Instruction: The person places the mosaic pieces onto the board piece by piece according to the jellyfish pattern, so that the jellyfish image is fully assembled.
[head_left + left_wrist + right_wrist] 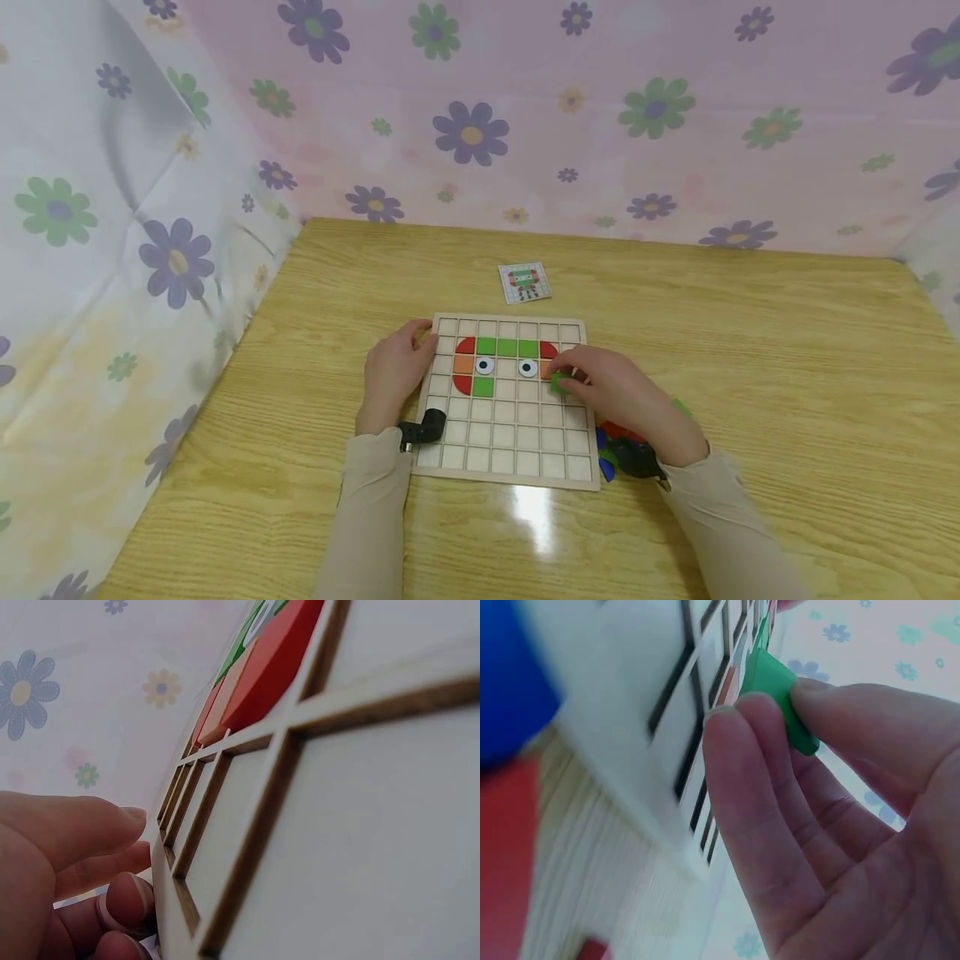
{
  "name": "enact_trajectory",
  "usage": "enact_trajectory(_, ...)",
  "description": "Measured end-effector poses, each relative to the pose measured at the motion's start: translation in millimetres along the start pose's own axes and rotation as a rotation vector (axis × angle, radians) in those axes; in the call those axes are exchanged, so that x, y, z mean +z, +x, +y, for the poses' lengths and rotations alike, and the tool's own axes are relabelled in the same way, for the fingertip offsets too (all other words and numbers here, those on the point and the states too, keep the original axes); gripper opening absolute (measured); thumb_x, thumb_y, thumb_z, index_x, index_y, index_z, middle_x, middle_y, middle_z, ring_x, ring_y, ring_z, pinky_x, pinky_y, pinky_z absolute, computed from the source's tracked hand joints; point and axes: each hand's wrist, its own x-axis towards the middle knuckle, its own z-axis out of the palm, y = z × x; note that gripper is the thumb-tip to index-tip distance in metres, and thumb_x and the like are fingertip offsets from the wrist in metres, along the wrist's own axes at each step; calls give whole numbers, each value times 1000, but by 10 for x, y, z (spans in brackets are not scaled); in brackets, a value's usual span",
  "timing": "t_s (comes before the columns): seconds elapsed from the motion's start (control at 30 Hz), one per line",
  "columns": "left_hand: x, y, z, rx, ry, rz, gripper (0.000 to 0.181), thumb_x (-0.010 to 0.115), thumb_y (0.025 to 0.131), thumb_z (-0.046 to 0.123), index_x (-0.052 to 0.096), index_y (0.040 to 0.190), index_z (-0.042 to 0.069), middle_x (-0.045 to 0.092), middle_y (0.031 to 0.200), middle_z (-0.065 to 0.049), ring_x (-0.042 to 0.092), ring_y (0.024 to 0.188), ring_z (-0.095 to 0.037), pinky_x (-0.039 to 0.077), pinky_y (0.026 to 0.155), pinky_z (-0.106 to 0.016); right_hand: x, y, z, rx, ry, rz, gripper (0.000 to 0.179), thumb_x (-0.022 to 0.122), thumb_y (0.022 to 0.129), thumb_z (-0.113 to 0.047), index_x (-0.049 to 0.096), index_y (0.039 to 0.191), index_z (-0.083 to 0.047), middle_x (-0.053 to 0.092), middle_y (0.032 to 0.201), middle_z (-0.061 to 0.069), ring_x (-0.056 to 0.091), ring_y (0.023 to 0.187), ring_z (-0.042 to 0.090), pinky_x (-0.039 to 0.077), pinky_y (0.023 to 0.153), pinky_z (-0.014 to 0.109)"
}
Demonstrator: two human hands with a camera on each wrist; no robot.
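A wooden grid board (504,462) lies on the table. On it, two eye tiles (484,366) stand out among red corner pieces (463,384), orange squares (463,363) and green squares (507,347). My left hand (395,371) is at the board's left side; in the left wrist view its fingertips (129,900) rest against the edge. My right hand (618,387) pinches a green tile (774,686) between thumb and fingers. That tile is tilted, over the right part of the grid just below the right orange square.
A small picture card (525,283) with a tile figure lies behind the board. Right of the board, partly hidden under my right wrist, is a pile of loose red, blue and green pieces (606,467). Flowered cloth (525,125) hangs behind the table.
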Motion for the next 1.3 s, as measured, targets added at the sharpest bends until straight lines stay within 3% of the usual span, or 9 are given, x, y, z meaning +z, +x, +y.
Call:
enact_trajectory(0.37, -10, 10, 10, 6, 3, 4, 33, 49, 89, 37, 59, 116, 19, 49, 61, 3, 42, 49, -15, 31, 48, -30, 99, 205, -179, -96, -18, 12, 16, 60, 86, -18, 65, 101, -18, 57, 86, -9, 50, 76, 8, 41, 70, 30)
enact_trajectory(0.67, -11, -39, 25, -38, 3, -26, 34, 49, 89, 38, 58, 117, 21, 49, 63, 3, 43, 52, -16, 31, 50, -30, 211, 323, -323, -58, -21, -18, 16, 59, 85, -17, 66, 100, -17, 55, 83, -9, 48, 73, 9, 40, 68, 28)
enact_trajectory(0.9, -15, -33, 23, -9, 3, 3, 33, 49, 89, 36, 60, 116, 19, 49, 62, 4, 43, 51, -15, 31, 49, -30, 278, 374, -375, -19, 12, -19, 25, 60, 84, -15, 62, 109, -16, 53, 75, -10, 47, 68, 9, 40, 66, 27)
enact_trajectory(1.17, -33, -37, 46, -2, -1, 5, 34, 49, 89, 35, 59, 116, 18, 48, 62, 3, 41, 50, -15, 30, 48, -30, 324, 369, -431, 2, -21, 12, 7, 65, 81, -16, 66, 87, -17, 57, 79, -11, 49, 71, 8, 41, 68, 26)
enact_trajectory(1.3, -31, -33, 59, -5, -4, -3, 34, 49, 89, 35, 59, 117, 19, 48, 61, 3, 41, 50, -15, 30, 48, -30, 331, 366, -437, 2, -37, 22, 5, 66, 80, -15, 66, 84, -17, 56, 79, -10, 48, 71, 8, 41, 67, 26)
